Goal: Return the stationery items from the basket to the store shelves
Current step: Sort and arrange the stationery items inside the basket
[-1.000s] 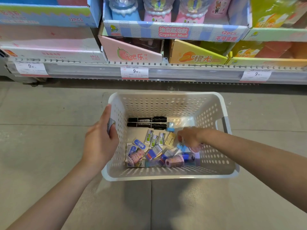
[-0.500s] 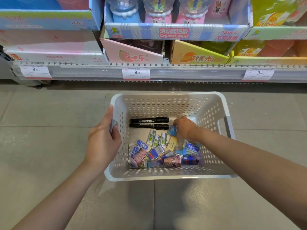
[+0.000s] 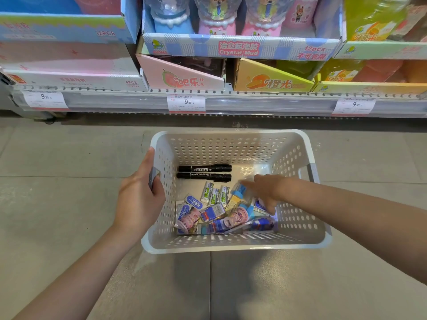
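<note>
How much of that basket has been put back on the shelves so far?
Nothing visibly done: the basket still holds two black markers and a heap of small packets. In hand: the left hand grips the basket's side handle while the right hand reaches onto a blue item. Left: shelving nearly everything.

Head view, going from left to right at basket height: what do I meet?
Left hand gripping the basket's left handle → black markers → green-labelled packets → small blue item at the right hand's fingertips → right hand → basket right handle.
</note>
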The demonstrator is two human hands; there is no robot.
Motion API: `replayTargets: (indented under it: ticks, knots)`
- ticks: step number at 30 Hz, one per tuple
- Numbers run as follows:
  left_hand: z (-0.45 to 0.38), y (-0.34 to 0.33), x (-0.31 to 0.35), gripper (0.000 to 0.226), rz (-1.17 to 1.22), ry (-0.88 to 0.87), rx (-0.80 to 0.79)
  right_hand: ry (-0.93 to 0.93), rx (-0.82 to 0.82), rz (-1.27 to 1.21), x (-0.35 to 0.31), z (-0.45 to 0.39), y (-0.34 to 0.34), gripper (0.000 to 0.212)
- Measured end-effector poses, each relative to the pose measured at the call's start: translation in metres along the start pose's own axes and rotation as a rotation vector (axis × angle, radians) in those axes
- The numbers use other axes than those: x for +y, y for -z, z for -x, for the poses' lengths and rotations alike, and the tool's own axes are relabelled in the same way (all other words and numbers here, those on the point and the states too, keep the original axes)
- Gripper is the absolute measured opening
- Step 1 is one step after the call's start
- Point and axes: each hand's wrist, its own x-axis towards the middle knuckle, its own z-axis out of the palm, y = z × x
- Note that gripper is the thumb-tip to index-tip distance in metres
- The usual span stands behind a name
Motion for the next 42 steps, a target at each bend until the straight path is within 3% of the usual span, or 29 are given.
replayTargets:
  ticks: [2, 8, 11, 14, 16, 26, 36, 42]
  knots:
    - [0.0, 0.001, 0.001, 0.06, 0.003, 0.0, 0.003, -0.017, 0.091, 0.004, -0.003, 0.003, -0.005, 0.109]
    - [0.002, 0.002, 0.002, 0.06, 0.0, -0.003, -0.003, -0.083, 0.245, -0.172, -0.001, 0.002, 0.0, 0.067]
    - [0.001, 0.001, 0.002, 0.06, 0.003, -0.003, 0.001, -0.152, 0.478, -0.429, 0.008, -0.003, 0.014, 0.037]
    - [0.0, 0.0, 0.001, 0.06, -0.002, -0.01, -0.01, -0.199, 0.66, -0.82, -0.002, -0.015, 0.007, 0.03]
    - [0.0, 0.0, 0.001, 0.06, -0.003, -0.004, -0.013, -0.284, 0.777, -0.952, -0.012, -0.02, -0.002, 0.028]
    - [0.001, 0.0, 0.001, 0.06, -0.002, 0.017, -0.009, -0.376, 0.903, -1.206, -0.037, -0.038, -0.008, 0.03]
    - [0.001, 0.001, 0.002, 0.06, 0.014, 0.008, -0.023, -0.39, 0.901, -1.455, -0.046, -0.04, -0.004, 0.038]
    - [0.001, 0.002, 0.002, 0.059, 0.02, 0.011, -0.024, -0.358, 0.841, -1.468, -0.053, -0.038, -0.008, 0.07]
